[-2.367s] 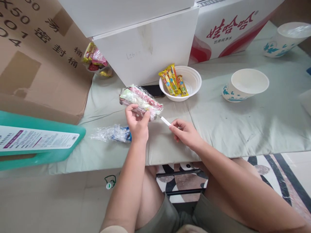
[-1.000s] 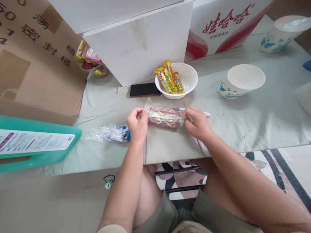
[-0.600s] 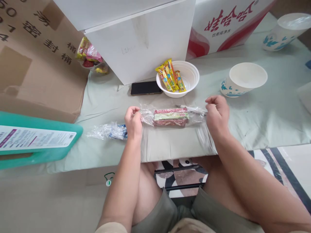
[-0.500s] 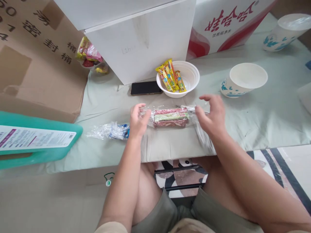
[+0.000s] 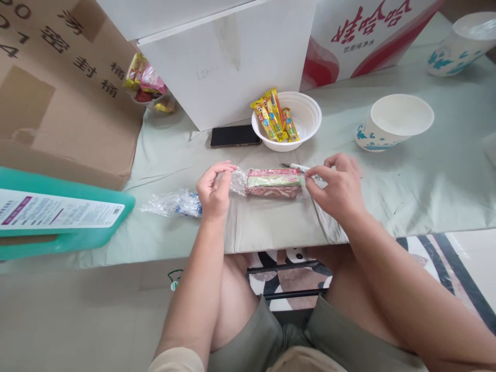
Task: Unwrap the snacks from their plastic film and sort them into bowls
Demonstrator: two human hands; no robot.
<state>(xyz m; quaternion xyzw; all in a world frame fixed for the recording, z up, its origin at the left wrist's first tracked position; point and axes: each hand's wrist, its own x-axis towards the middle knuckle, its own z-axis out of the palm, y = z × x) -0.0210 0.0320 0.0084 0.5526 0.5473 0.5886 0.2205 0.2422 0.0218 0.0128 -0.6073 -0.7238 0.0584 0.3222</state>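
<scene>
Brings together the right thumb and forefinger, spread wide a moment ago, and draws the left hand [image 5: 214,192] slightly away to the left. With the right hand [image 5: 338,182], now pinches the clear film [image 5: 238,182] at its right end, thumb against forefinger, other fingers loosely curled and a little blurred. Holds the left hand half closed at the film's left end, thumb close to forefinger; cannot tell whether any film is caught between. Keeps the wrapped bundle [image 5: 274,185], red, pale green and brownish inside its film, lying flat on the cloth [image 5: 273,225] between both hands.

Has a slim white tool [image 5: 299,167] lying just behind the bundle, running toward the right fingertips. Beside the left hand, has crumpled film with something blue [image 5: 170,203] inside, partly hidden by that hand. Farther back, has a dark phone [image 5: 235,136] just beside a white bowl [image 5: 311,124] with yellow packets [image 5: 271,118] in its left side. To the right of the bowl, has a paper cup [image 5: 382,137], upright and well apart. Faces a white box [image 5: 236,72] behind the phone.
</scene>
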